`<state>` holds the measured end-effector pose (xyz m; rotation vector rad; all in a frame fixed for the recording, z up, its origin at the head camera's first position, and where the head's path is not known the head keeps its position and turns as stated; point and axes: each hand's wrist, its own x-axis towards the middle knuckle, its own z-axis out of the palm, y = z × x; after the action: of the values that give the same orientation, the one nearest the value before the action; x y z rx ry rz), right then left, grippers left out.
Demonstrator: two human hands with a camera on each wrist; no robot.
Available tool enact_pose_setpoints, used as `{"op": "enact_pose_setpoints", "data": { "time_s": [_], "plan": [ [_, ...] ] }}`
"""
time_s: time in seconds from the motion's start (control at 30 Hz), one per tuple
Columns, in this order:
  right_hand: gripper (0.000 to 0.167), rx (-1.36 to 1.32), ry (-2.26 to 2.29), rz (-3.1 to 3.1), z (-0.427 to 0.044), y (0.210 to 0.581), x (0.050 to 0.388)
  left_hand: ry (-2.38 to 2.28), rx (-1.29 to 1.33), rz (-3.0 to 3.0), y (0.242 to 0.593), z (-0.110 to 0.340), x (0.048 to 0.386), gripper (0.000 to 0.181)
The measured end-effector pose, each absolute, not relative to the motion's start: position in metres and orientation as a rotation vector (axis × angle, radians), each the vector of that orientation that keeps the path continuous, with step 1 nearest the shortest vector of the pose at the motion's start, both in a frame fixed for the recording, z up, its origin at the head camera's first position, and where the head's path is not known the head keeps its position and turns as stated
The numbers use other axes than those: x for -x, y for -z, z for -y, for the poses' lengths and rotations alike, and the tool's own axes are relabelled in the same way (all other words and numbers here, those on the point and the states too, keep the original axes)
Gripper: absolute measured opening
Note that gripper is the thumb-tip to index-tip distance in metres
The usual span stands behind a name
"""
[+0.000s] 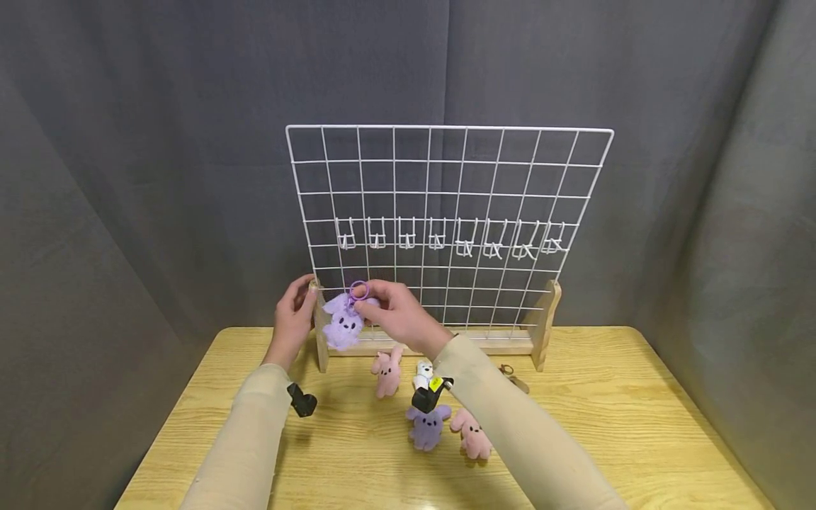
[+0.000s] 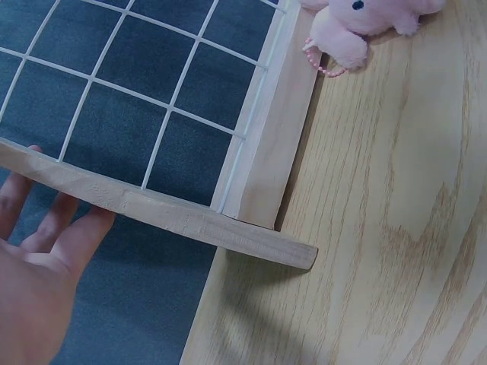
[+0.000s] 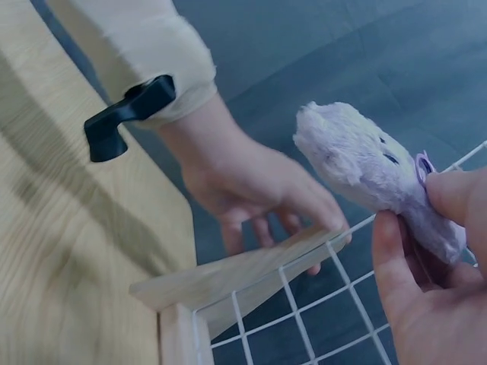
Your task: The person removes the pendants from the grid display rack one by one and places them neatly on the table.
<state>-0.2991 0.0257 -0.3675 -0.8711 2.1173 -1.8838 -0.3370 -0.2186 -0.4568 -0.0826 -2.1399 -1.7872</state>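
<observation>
My right hand (image 1: 404,315) pinches a fluffy lilac plush keychain (image 1: 344,329) near its purple ring (image 1: 360,290), in front of the lower left of a white wire grid rack (image 1: 430,193). In the right wrist view the thumb and fingers press into the lilac plush (image 3: 342,152). My left hand (image 1: 293,322) grips the upper part of the rack's left wooden post (image 1: 321,340), fingers around its outer edge. From the left wrist view, the fingertips meet the outer face of that post (image 2: 167,213).
Several white hooks (image 1: 465,248) hang in a row across the grid. On the wooden table lie a pink plush (image 1: 387,372), a white plush (image 1: 423,368), another lilac plush (image 1: 428,430), a second pink plush (image 1: 474,440) and a brown item (image 1: 519,384) partly behind the right sleeve.
</observation>
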Motion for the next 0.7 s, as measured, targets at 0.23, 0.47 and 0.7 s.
{"op": "enact_pose_setpoints", "data": {
  "time_s": [0.23,0.47,0.7],
  "plan": [
    [0.02,0.876,1.805,-2.092,-0.032,0.384,0.295,1.77,0.06,2.179,0.455,0.218,0.334,0.042],
    [0.014,0.915,1.661,-2.193,-0.039,0.401,0.293,1.746,0.065,2.197,0.452,0.218,0.33,0.041],
    [0.012,0.887,1.634,-2.161,-0.043,0.419,0.287,1.746,0.072,2.195,0.454,0.218,0.332,0.043]
  ]
}}
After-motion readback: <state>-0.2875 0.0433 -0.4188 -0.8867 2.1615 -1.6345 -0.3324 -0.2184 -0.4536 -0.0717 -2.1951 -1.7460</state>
